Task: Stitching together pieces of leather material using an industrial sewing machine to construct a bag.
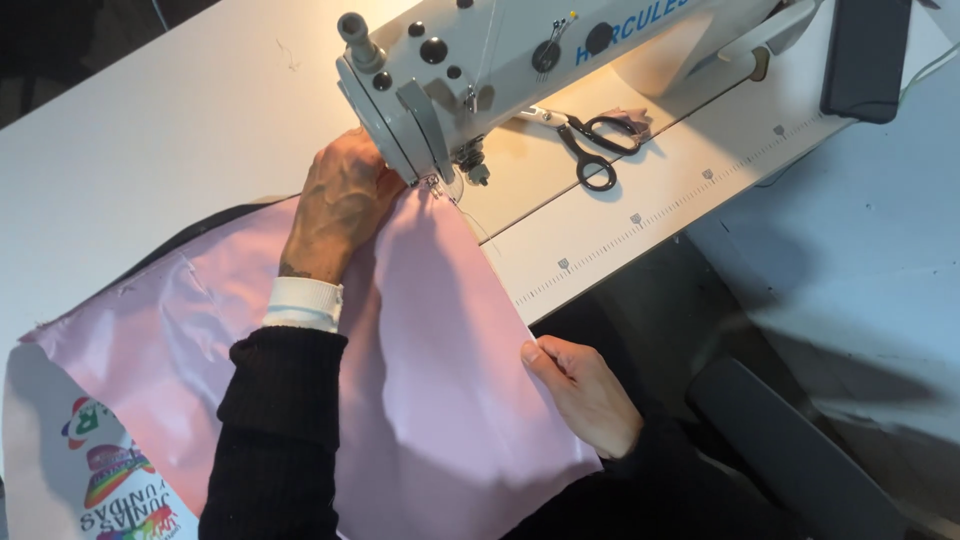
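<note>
Head view: a person at a white industrial sewing machine (pixel 440 80) feeds a sheet of glossy pale pink fabric (pixel 440 340) under the needle area. The left hand (pixel 338 205), in a black ribbed sleeve with a white cuff, lies flat on the cloth just beside the presser foot (pixel 437 185), fingers close together and pressed down. The right hand (pixel 585 390) pinches the fabric's near right edge between thumb and curled fingers, off the edge of the white table (pixel 180 130). The pink sheet runs from the needle back across the table toward the person's lap, its lower left corner beside a white printed panel with multicoloured lettering (pixel 110 480). Black-handled scissors (pixel 590 140) lie on the machine bed behind the needle, well apart from both hands. The cloth looks thin, light and limp, with a sheen that suggests it would slide easily; a flat palm near the foot and a pinch at the free edge seem the sound places to hold it, keeping it taut
</note>
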